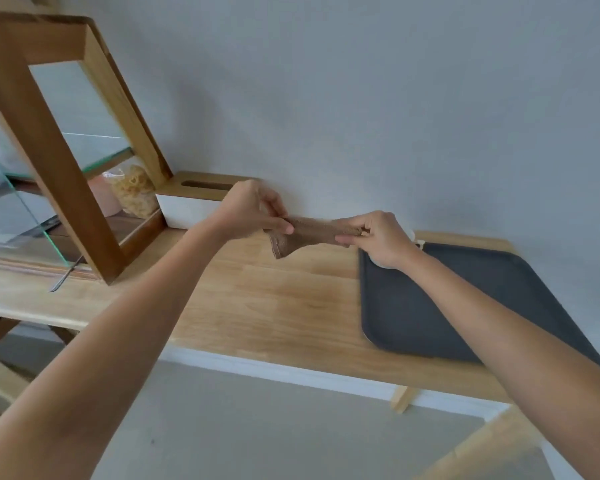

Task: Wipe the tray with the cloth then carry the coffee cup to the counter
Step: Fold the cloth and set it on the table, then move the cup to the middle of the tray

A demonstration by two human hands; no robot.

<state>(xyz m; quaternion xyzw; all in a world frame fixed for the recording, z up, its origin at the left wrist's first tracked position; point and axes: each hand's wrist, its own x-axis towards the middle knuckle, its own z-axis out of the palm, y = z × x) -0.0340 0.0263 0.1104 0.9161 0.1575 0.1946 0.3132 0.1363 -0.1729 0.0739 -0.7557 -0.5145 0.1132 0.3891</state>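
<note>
Holding a brown cloth (309,233) stretched between them, the left hand (250,211) and right hand (378,237) each pinch one end above the wooden counter (274,299), just left of the dark grey tray (430,313). Wiping does not appear to have begun, since the cloth hangs clear of the tray. A white object mostly hidden behind the right hand at the tray's far corner is probably the coffee cup (417,241), so both wiping and carrying remain.
</note>
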